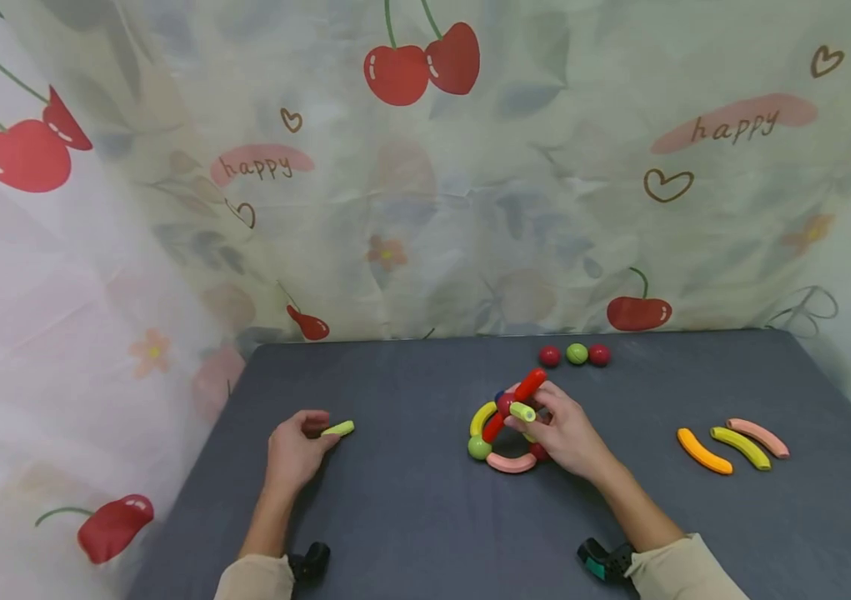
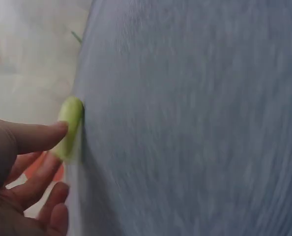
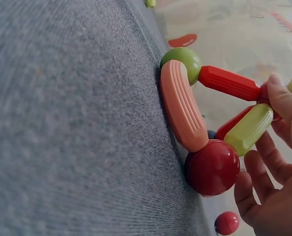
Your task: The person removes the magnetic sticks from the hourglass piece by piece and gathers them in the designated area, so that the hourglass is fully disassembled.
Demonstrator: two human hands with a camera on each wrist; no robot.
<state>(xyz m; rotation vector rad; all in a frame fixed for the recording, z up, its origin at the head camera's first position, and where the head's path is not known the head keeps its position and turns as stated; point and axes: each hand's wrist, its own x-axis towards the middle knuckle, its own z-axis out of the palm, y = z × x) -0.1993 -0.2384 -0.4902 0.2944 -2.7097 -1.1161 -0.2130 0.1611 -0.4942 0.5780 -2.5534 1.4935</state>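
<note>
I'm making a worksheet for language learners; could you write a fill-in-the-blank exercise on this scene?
1. The hand pinching a single light-green stick is the person's ____.
2. Behind the built frame lie ____ loose balls.
3. The middle one of these balls is ____.
4. In the head view, the leftmost loose curved stick is ____.

Missing words: left; three; green; orange.

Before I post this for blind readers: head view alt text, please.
A person's right hand grips a rod-and-ball construction on a grey table while the left hand pinches a light-green rod. Three curved rods lie to the right; three balls, two red and one green, sit behind.
</note>
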